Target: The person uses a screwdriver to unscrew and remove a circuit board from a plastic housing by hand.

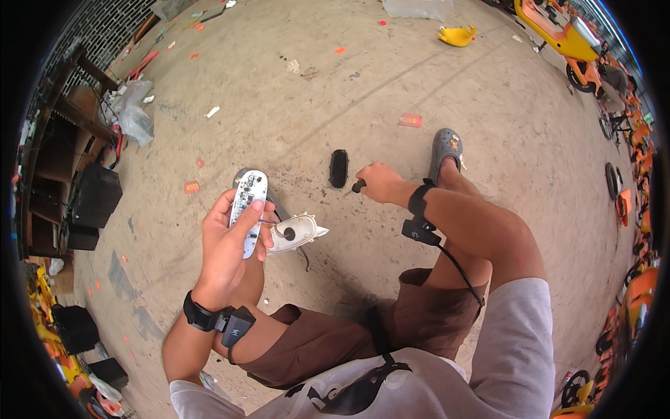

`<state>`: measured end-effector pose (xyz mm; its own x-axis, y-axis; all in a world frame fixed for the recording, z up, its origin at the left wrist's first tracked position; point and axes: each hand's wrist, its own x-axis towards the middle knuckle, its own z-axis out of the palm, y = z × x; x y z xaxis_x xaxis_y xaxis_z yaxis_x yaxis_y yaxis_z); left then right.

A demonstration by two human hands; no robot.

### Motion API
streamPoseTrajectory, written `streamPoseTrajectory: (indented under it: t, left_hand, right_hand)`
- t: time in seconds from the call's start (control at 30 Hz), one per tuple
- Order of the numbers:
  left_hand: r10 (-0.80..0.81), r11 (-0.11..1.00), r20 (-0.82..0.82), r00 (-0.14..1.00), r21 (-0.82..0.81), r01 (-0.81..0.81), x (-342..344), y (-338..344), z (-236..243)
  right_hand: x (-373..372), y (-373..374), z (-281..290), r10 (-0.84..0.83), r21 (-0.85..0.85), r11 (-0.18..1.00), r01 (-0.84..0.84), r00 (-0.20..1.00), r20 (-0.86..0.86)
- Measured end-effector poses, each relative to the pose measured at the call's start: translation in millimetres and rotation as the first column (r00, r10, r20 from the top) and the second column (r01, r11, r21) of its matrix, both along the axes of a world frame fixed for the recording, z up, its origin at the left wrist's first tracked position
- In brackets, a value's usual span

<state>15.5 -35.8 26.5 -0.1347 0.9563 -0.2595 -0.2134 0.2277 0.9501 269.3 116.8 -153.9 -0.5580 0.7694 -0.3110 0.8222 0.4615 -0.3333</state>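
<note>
Within closed left grip (225, 241), holds a white circuit board (250, 195) beneath the thumb (244, 221); has a white housing (294, 232) just right of the fingers (266, 236) and a black oval cover (339, 168) on the floor (279, 112) ahead; pinches a small black part (359, 186) in right grip (380, 183).

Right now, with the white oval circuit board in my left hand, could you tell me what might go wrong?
The left hand grips the white oval circuit board with the thumb on its component side, so pressure might damage small parts. The white plastic housing seems to rest against the same hand's fingers and might slip onto the hard concrete floor. The black oval piece lies near the right hand and could get knocked.
</note>
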Motion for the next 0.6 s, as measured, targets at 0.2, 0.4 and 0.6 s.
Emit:
streamPoseTrajectory:
  t: [0.2,0.4,0.6]
  left_hand:
    - [0.026,1.000,0.012,1.000,-0.011,-0.025,0.3,4.3,-4.3]
    - [0.120,0.984,0.150,0.981,-0.145,-0.098,-10.8,10.9,-15.1]
    - [0.160,0.983,0.270,0.949,-0.125,-0.131,-22.9,17.3,-31.2]
  right_hand:
    - [8.0,5.7,30.3,-0.015,0.027,0.999,0.020,0.984,-0.180]
    - [20.4,2.6,87.4,-0.248,-0.097,0.968,0.233,0.799,-0.548]
    - [35.2,-14.0,149.2,-0.379,-0.402,0.914,0.056,0.472,-0.796]
